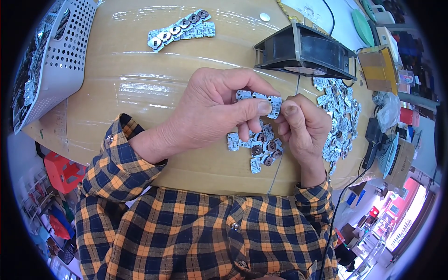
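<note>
My left hand grips a short row of small silvery circuit boards between thumb and fingers, above the table. At the row's right end, my right hand is closed, its thumb bent against curled fingers. Whether anything sits in that pinch is hidden. A small heap of the same boards, some with dark round parts, lies on the table just below both hands. Farther right spreads a larger pile of boards. Toward the far side, more boards lie lined up in slanting, overlapping rows.
A black box fan stands beyond my right hand, with a cardboard box beside it. The pale perforated basket at the left holds metallic pieces. A small white disc lies at the far edge. A cable runs down the right side.
</note>
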The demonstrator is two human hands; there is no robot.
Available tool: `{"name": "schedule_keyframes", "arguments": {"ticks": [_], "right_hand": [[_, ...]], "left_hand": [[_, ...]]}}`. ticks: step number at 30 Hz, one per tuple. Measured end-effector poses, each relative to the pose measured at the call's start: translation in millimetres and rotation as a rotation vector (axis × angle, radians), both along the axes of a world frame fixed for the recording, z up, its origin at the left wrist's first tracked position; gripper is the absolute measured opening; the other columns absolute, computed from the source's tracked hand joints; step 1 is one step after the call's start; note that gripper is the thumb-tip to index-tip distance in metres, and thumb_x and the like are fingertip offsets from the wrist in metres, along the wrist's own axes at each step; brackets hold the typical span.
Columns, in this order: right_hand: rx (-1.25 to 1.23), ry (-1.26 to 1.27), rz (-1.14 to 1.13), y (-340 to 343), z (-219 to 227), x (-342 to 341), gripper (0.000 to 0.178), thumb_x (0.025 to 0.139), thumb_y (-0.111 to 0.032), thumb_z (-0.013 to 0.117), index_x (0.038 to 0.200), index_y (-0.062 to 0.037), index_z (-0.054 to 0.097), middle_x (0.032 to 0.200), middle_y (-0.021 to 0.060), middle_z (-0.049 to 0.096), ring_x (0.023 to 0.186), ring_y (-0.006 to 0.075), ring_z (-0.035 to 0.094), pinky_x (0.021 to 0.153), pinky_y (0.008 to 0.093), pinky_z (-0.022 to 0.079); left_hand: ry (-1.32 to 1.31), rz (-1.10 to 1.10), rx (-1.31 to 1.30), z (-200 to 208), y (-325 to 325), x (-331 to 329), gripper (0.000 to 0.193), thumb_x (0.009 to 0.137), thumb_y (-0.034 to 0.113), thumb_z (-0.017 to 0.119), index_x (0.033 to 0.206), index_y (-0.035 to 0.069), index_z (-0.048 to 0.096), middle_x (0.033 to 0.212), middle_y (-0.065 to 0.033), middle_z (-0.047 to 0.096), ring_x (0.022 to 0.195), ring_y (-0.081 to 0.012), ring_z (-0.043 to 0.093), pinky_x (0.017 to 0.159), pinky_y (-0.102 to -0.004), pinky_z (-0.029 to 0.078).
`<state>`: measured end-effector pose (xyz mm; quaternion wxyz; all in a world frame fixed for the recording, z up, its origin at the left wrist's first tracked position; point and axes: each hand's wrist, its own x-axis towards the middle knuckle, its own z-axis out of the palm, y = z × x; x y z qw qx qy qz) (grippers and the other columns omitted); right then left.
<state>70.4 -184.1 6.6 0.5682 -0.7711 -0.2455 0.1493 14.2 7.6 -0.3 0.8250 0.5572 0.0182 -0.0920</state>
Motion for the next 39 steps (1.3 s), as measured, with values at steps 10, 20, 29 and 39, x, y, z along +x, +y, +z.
{"name": "schedule_keyframes", "arguments": {"ticks": [10, 20, 29, 39], "right_hand": [[-0.043, -0.040, 0.087, -0.9, -1.1, 2.3, 0.030, 0.099, -0.022, 0.055, 0.079, -0.0003, 0.061, 0.055, -0.0013, 0.052, 0.043, 0.0030, 0.045, 0.039, 0.0184, 0.033], [-0.052, -0.045, 0.008, -0.2, -1.8, -0.3, 0.031, 0.099, -0.024, 0.055, 0.078, -0.0011, 0.058, 0.055, -0.0026, 0.052, 0.044, 0.0021, 0.043, 0.040, 0.0176, 0.031], [0.437, 0.785, 0.078, 0.0, 8.0, 2.8, 0.033, 0.100, -0.025, 0.048, 0.079, 0.0002, 0.051, 0.050, -0.0015, 0.040, 0.036, 0.0037, 0.030, 0.032, 0.0196, 0.026], [0.544, 0.960, 0.055, 7.3, -0.1, 5.7, 0.033, 0.101, -0.026, 0.046, 0.082, 0.0008, 0.050, 0.051, -0.0006, 0.041, 0.034, 0.0035, 0.030, 0.029, 0.0184, 0.028]], "left_hand": [[-0.030, -0.044, 0.072, 0.5, -3.2, -1.1, 0.020, 0.092, 0.000, 0.059, 0.111, -0.007, 0.062, 0.083, -0.0090, 0.065, 0.067, -0.0084, 0.064, 0.053, -0.0190, 0.052], [0.037, 0.033, 0.107, -0.5, -0.6, 0.9, 0.014, 0.091, 0.006, 0.063, 0.097, -0.006, 0.062, 0.071, -0.0078, 0.065, 0.058, -0.0093, 0.063, 0.048, -0.0193, 0.051], [0.165, -0.081, -0.244, 0.4, 0.8, 2.3, 0.020, 0.094, 0.013, 0.061, 0.102, -0.005, 0.060, 0.075, -0.0070, 0.064, 0.060, -0.0094, 0.062, 0.048, -0.0203, 0.050], [0.237, -0.084, -0.505, -16.5, 2.2, 2.9, 0.019, 0.096, 0.014, 0.060, 0.106, -0.002, 0.060, 0.088, -0.0080, 0.065, 0.064, -0.0093, 0.061, 0.052, -0.0216, 0.050]]}}
